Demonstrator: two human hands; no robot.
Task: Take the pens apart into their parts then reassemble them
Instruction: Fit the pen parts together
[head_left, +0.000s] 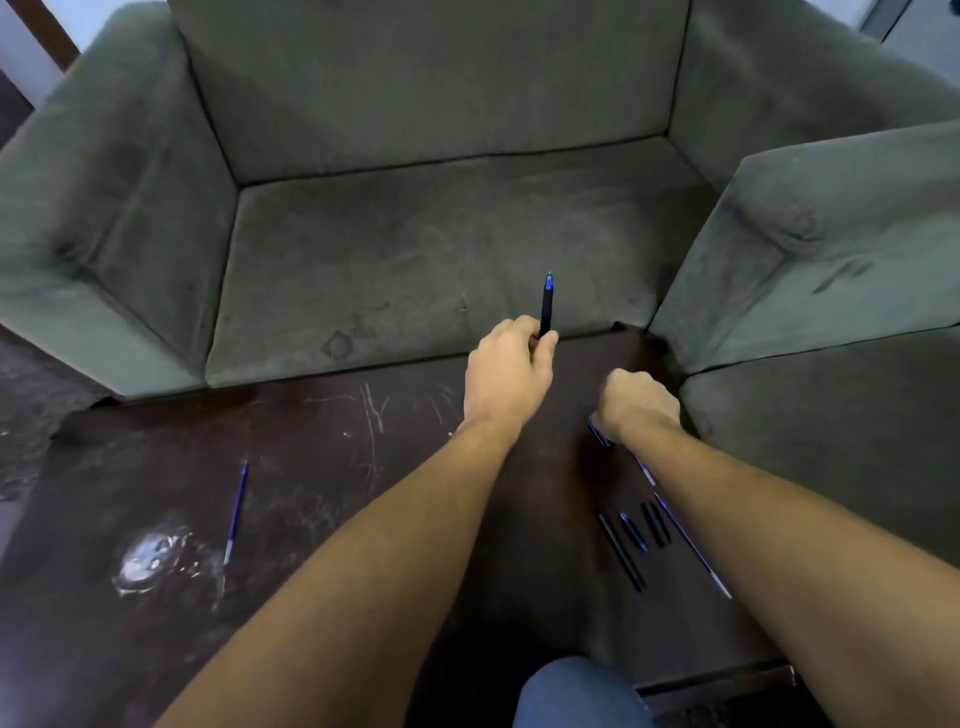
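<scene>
A knee in blue cloth (571, 693) is right at the bottom, closest of all. Two bare arms reach out over it, across a dark brown worktop (363, 493) full of scratches.

The left hand (511, 371) has its fingers and thumb curled round a black pen (546, 306). The pen stands up out of the hand, and its blue tip points away, toward the sofa.

The right hand (641, 402) is balled up like a fist, low over the worktop. A dark blue bit (600, 435) peeks out by its wrist. I cannot tell if the hand is holding it.

Beside the right arm, pen parts lie on the worktop close together: a thin black tube (622, 552), a short piece with blue on it (634, 531), a short black piece (655, 524) and a long thin ink stick (691, 545). Well apart from these, on the left side, another ink stick (236, 514) lies alone near a shiny patch (150, 558).

A big green sofa (441, 244) sits past the worktop. A second green seat (831, 260) is at the right.
</scene>
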